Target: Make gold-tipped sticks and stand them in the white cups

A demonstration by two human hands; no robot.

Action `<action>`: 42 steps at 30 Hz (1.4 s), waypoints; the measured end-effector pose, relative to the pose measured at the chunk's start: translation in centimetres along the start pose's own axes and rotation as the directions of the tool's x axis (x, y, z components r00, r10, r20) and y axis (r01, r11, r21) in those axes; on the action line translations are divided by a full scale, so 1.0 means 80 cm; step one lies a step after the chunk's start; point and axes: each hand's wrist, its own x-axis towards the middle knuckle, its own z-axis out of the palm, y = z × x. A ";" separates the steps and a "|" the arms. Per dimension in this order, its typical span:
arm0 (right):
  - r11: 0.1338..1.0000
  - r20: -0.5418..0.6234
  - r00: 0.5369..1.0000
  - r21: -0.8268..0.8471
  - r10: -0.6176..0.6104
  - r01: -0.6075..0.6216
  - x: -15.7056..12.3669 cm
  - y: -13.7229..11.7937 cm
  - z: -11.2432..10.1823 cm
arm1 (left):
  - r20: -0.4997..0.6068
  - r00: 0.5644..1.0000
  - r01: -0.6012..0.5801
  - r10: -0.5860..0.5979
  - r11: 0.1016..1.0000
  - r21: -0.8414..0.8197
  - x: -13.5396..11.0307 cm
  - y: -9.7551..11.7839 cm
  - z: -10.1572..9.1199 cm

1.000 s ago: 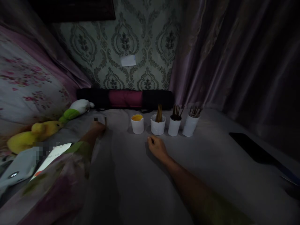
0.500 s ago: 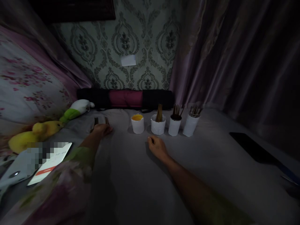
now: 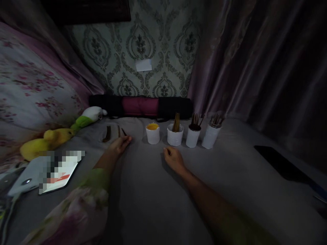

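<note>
Sticks [image 3: 108, 133] lie uncovered since left hand [image 3: 119, 146] slid back.

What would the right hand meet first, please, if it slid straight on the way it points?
Likely the yellow-filled cup, leftmost of four: the right hand points forward and left over bare sheet toward it. Depth is unclear in this dim light.

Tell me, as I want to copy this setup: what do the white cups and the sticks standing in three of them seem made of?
White cups: probably paper or thin card, matte, with slightly uneven walls. Sticks: likely thin wood or bamboo, straight, brown, dull. The dim light leaves both open.
</note>
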 end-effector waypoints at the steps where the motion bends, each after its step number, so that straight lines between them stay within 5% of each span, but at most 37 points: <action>1: 1.000 0.001 1.000 0.001 0.000 0.000 0.000 0.001 0.000 | 0.009 0.999 0.032 -0.031 0.997 -0.077 0.000 -0.003 0.003; 4: 1.000 0.008 1.000 0.009 0.003 -0.004 0.001 0.002 0.001 | 0.043 0.993 0.118 -0.110 0.945 -0.306 -0.006 -0.012 0.008; 14: 0.998 0.009 0.999 0.051 -0.039 0.039 0.004 0.007 0.004 | 0.108 0.989 0.140 -0.101 0.876 -0.462 -0.047 -0.025 0.022; 28: 0.994 0.025 0.999 0.104 -0.039 0.036 0.006 0.008 0.005 | 0.219 0.976 0.127 -0.018 0.859 -0.496 -0.108 -0.028 0.041; 42: 0.994 0.031 0.998 0.099 -0.051 0.048 0.004 0.004 0.000 | 0.205 0.961 -0.100 0.186 0.924 -0.369 -0.149 -0.037 0.062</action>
